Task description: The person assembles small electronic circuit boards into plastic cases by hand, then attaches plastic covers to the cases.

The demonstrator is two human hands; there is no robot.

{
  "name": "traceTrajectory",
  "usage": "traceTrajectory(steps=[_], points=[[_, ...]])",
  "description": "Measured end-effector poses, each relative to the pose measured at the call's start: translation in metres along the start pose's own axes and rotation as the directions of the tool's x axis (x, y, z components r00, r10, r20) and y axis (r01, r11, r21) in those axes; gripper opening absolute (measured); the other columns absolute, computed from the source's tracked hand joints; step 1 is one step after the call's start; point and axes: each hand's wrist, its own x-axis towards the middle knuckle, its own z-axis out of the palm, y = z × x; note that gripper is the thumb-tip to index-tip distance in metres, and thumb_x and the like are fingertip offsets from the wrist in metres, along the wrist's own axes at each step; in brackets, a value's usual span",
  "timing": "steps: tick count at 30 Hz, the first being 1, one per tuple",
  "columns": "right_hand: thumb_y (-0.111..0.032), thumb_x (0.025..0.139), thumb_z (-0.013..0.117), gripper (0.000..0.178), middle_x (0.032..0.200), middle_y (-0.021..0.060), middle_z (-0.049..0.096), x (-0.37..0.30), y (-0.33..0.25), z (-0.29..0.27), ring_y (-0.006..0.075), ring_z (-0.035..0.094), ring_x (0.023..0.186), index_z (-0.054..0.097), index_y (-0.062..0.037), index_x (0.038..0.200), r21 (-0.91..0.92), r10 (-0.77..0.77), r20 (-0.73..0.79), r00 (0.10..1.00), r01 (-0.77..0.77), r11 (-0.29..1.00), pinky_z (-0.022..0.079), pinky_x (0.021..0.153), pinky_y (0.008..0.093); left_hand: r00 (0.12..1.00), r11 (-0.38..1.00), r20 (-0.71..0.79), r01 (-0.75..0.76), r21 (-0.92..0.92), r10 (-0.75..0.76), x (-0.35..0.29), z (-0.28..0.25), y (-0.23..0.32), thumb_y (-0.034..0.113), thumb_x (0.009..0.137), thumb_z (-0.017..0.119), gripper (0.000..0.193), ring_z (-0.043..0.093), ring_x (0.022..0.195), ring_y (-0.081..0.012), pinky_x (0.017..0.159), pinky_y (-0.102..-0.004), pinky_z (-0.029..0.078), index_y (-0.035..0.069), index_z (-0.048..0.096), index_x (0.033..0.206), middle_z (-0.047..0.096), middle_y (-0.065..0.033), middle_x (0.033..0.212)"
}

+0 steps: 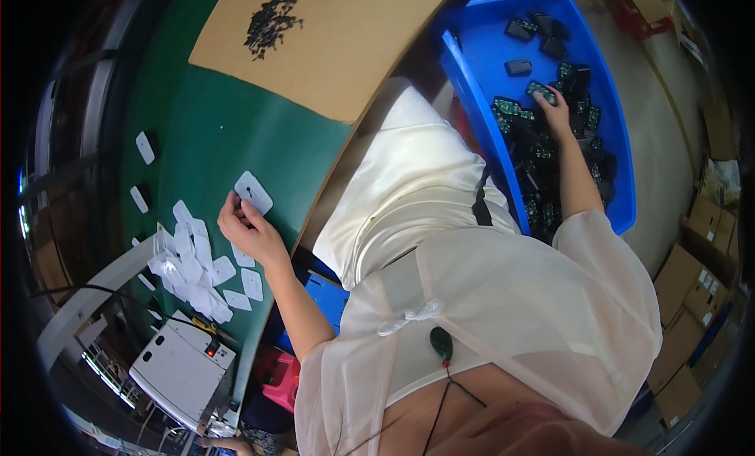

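Note:
My left hand [250, 232] is closed on a white plastic cover [255, 190] with rounded corners, above the green tabletop. A small dark part shows on the cover near my thumb. Out to the right, my right hand [557, 116] reaches into a blue bin [621, 153]. Its fingers grip a black-cased piece with a green circuit board [539, 91]. Around that hand lie many similar black pieces [583, 78], several with green boards showing. A heap of white covers [189, 259] is spread on the table below my left hand.
A cardboard sheet [322, 55] on the green table [197, 125] bears a pile of small black parts [271, 23]. A white machine [182, 369] with a red-lit switch stands at the table's lower end. Another person's hand [224, 443] shows beyond. Cardboard boxes [680, 322] line the right.

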Motion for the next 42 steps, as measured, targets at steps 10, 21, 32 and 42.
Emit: traceTrajectory(steps=[10, 21, 32, 42], points=[[-0.021, 0.083, 0.065, 0.04, 0.101, 0.006, 0.059, -0.054, -0.224, 0.07, 0.0151, 0.06, 0.087, 0.05, -0.0052, 0.117, 0.617, -0.289, 0.023, 0.957, 0.214, 0.757, 0.052, 0.069, 0.03, 0.989, 0.989, 0.008, 0.147, 0.021, -0.147, -0.01, -0.002, 0.009, 0.021, 0.082, 0.062, 0.053, 0.048, 0.085, -0.0225, 0.073, -0.033, 0.041, -0.005, 0.041, 0.124, 0.054, -0.0103, 0.096], [-0.014, 0.063, 0.07, 0.049, 0.113, 0.0136, 0.052, -0.151, -0.356, 0.248, 0.0312, 0.049, 0.104, 0.06, -0.016, 0.111, 0.184, -0.935, 0.33, -0.127, 0.981, -0.069, 0.039, 0.086, 0.0422, 0.999, 0.982, -0.013, 0.037, 0.185, -0.035, -0.016, 0.0, 0.015, 0.025, 0.072, 0.072, 0.063, 0.047, 0.093, -0.0326, 0.08, -0.0418, 0.038, 0.0, 0.043, 0.122, 0.052, -0.0147, 0.099], [-0.031, 0.075, 0.067, 0.055, 0.126, 0.0167, 0.044, -0.179, -0.375, 0.29, 0.0349, 0.038, 0.12, 0.049, -0.0138, 0.123, 0.373, -0.715, 0.691, -0.105, 0.9, 0.227, 0.03, 0.099, 0.0459, 0.999, 0.998, -0.039, 0.015, -0.054, -0.017, -0.028, -0.005, 0.011, 0.009, 0.068, 0.071, 0.06, 0.046, 0.1, -0.0342, 0.085, -0.0424, 0.036, 0.002, 0.045, 0.121, 0.052, -0.0157, 0.108], [-0.008, 0.076, 0.066, 0.043, 0.112, 0.0128, 0.054, -0.158, -0.348, 0.301, 0.03, 0.053, 0.101, 0.054, -0.008, 0.116, 0.229, -0.696, 0.634, 0.338, 0.778, 0.585, 0.043, 0.086, 0.0362, 0.999, 0.991, -0.008, -0.036, -0.13, 0.035, -0.024, -0.006, 0.018, 0.007, 0.068, 0.07, 0.056, 0.046, 0.101, -0.0312, 0.085, -0.0418, 0.035, 0.004, 0.047, 0.119, 0.052, -0.0122, 0.111]])
